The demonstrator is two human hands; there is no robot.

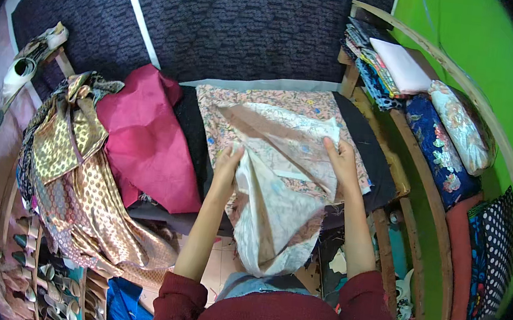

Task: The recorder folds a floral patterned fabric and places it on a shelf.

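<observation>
A pale, off-white piece of cloth [276, 209] with brown patches hangs in loose folds between my hands, its lower part drooping over the near edge of the work surface. My left hand [226, 164] pinches it at its left side. Farther right, my right hand [342, 161] grips its right edge between thumb and fingers. Beneath it, a pink floral fabric [312, 102] with small blue flowers lies spread on a black cloth [367, 146]. Part of the floral fabric is hidden by the cloth I hold.
To the left lie a magenta cloth [147, 130] and draped gold patterned fabrics [103, 194]. Folded fabrics [372, 69] rest on a wooden frame [429, 178] at the right, beside a blue floral roll [436, 144] and a polka-dot cloth [497, 248]. A dark patterned covering [251, 28] stands behind.
</observation>
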